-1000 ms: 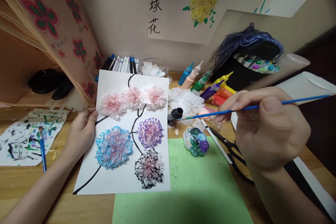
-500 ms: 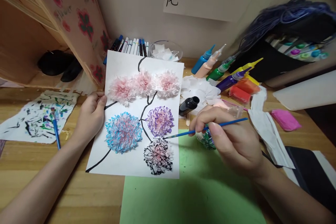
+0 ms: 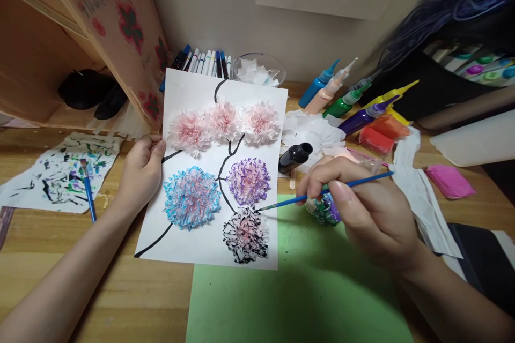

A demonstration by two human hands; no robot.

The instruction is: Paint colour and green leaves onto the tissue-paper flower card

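Observation:
My left hand (image 3: 142,174) grips the left edge of a white sheet (image 3: 155,230), its thumb on the front. Black branch lines and several ruffled paper flowers cover the sheet: pink ones on top, a blue-edged flower (image 3: 192,198), a purple-edged flower (image 3: 248,181) and a black-edged flower (image 3: 246,236). Pinched in my right hand (image 3: 358,203) is a thin blue paintbrush (image 3: 366,179). Its tip is at the top of the black-edged flower; whether it touches cannot be made out. An open black bottle (image 3: 295,157) stands behind my right hand.
A green sheet (image 3: 298,300) lies under the right side. Paint bottles (image 3: 349,101), white paper petals (image 3: 311,131) and a pink clay block (image 3: 450,181) are behind and right. At left, another brush (image 3: 89,193) rests on a stained cloth (image 3: 60,177). Markers (image 3: 207,63) line the back.
The camera view has shifted slightly. My left hand keeps its hold on the sheet. My right hand still holds the brush, its tip staying near the top of the black-edged flower.

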